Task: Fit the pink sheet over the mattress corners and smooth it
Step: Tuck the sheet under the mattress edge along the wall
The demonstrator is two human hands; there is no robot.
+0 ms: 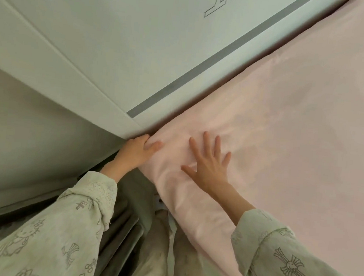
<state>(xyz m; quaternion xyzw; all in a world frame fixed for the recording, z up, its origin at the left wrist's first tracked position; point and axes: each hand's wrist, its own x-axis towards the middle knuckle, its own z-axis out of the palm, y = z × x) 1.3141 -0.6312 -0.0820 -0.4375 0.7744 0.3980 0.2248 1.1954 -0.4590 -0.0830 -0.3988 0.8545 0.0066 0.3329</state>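
Pale green panels (79, 40) meet the bed at the corner where we work. Our pink sheet (287, 125) covers the mattress and wraps down over its near corner. Our left hand (137, 151) grips the sheet at that corner, thumb on top, the other fingers probably tucked beneath. Our right hand (210, 164) lies flat on the sheet, fingers spread and straight, just beside the left.
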